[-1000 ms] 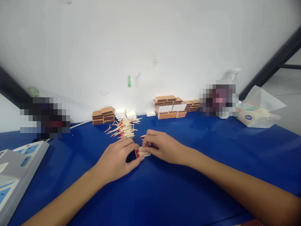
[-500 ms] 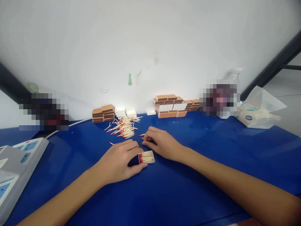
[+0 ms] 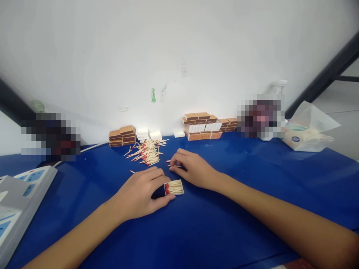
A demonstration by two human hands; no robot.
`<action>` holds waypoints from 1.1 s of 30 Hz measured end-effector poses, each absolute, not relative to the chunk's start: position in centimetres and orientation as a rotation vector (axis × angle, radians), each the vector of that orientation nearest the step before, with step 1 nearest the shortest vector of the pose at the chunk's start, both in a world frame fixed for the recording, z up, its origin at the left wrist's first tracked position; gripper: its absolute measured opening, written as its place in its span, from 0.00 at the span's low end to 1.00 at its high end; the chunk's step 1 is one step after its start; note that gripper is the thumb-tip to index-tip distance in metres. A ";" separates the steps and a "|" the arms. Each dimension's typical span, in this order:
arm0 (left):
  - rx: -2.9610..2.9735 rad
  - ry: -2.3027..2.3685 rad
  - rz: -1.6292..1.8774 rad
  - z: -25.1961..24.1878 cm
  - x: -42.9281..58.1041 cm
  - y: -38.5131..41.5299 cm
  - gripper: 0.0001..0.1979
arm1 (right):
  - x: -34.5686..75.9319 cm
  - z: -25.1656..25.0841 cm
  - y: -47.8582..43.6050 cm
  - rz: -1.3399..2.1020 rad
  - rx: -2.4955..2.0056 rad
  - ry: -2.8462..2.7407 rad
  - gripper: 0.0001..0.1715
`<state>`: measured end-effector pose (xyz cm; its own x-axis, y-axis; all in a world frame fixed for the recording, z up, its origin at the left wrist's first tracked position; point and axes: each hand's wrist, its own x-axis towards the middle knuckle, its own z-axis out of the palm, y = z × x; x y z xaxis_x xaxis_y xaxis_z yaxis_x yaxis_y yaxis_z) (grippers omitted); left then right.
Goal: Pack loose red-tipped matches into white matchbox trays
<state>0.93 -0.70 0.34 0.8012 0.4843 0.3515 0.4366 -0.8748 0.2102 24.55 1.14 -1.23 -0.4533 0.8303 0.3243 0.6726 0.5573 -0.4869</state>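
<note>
My left hand [image 3: 144, 192] is closed round the sides of a small white matchbox tray [image 3: 183, 188], fingers along its far side and thumb at its near side. Red-headed matches [image 3: 175, 186] lie in it, heads to the left. Just beyond the tray, my right hand [image 3: 193, 169] is curled with thumb and forefinger brought together at a loose match [image 3: 175, 166]; the fingers partly cover it. A second match tip shows by the knuckles. Farther back lies a heaped pile of matches [image 3: 147, 152], and a lone match [image 3: 131, 171] pokes out beside my left hand.
Along the wall stand stacked brown matchboxes [image 3: 122, 135], white trays [image 3: 155, 135] and a larger matchbox stack [image 3: 200, 127]. A grey-white device [image 3: 30, 201] sits at left, a white cable [image 3: 94, 146] behind it. At right is a tissue pack [image 3: 307, 140] on the blue table [image 3: 196, 231].
The view has shifted slightly. My right hand has lifted a little, showing more of the match at its fingers; my left hand keeps its hold on the tray.
</note>
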 end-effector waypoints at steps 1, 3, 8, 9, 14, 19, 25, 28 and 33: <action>2.867 0.747 0.599 0.3 0.9 -0.7 0.12 | 24.7 -1.2 1.3 0.371 -1.218 -2.259 0.02; 2.866 0.768 0.584 0.3 0.9 -0.8 0.13 | 25.1 -1.3 1.6 0.355 -1.244 -2.258 0.03; 2.869 0.790 0.546 0.2 0.8 -0.7 0.13 | 25.2 -1.5 1.8 0.373 -1.287 -2.281 0.05; 2.869 0.794 0.541 0.2 0.8 -0.7 0.13 | 25.2 -1.4 1.8 0.368 -1.301 -2.288 0.05; 2.879 0.835 0.531 0.1 0.7 -0.6 0.13 | 25.2 -1.2 1.5 0.353 -1.358 -2.341 0.05; 2.889 0.832 0.540 0.1 0.7 -0.6 0.13 | 25.1 -1.3 1.5 0.313 -1.386 -2.367 0.06; 2.890 0.836 0.538 0.1 0.7 -0.5 0.13 | 25.2 -1.6 1.8 0.304 -1.346 -2.285 0.07; 2.894 0.835 0.531 0.2 0.7 -0.6 0.14 | 25.3 -1.7 1.9 0.336 -1.281 -2.242 0.06; 2.903 0.842 0.562 0.1 0.6 -0.3 0.13 | 25.4 -2.1 2.1 0.321 -1.229 -2.206 0.05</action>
<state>0.61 -0.32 0.15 0.7833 0.5289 0.3266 0.5045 -0.8479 0.1630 25.44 2.15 -2.14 -0.4014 0.8355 0.3753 0.6936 0.5449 -0.4711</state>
